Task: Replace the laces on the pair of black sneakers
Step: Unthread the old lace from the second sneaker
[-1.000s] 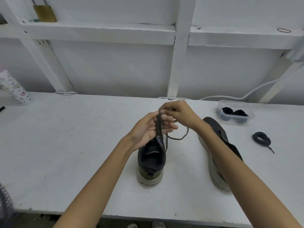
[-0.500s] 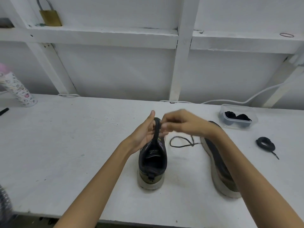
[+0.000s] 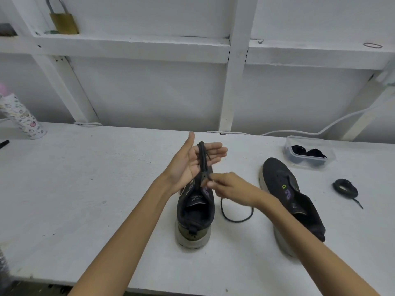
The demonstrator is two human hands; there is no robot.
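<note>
- A black knit sneaker (image 3: 195,214) with a pale grey sole stands on the white painted table (image 3: 85,189), heel towards the camera. The grey print on its insole is too small to read.
- The left hand (image 3: 192,165) is spread flat just beyond this sneaker, palm showing and fingers straight. The sneaker's raised black tongue (image 3: 202,161) leans against the palm.
- The right hand (image 3: 233,189) pinches a black round shoelace (image 3: 235,218) at the base of the tongue. The rest of the lace loops on the table just right of the sneaker.
- A second black sneaker (image 3: 288,195), with green and purple eyelet tabs, lies to the right of the first.
- Beyond it, further right, are a clear plastic tub (image 3: 307,162) holding dark bundles and a coiled black lace (image 3: 344,186).
- A brass padlock (image 3: 63,22) sits on the shelf high to the left. No marking on it can be read.
- Half a second ago the left hand gripped the tongue's top and the right hand was up beside it. Now the left hand is open and the right is lower.
</note>
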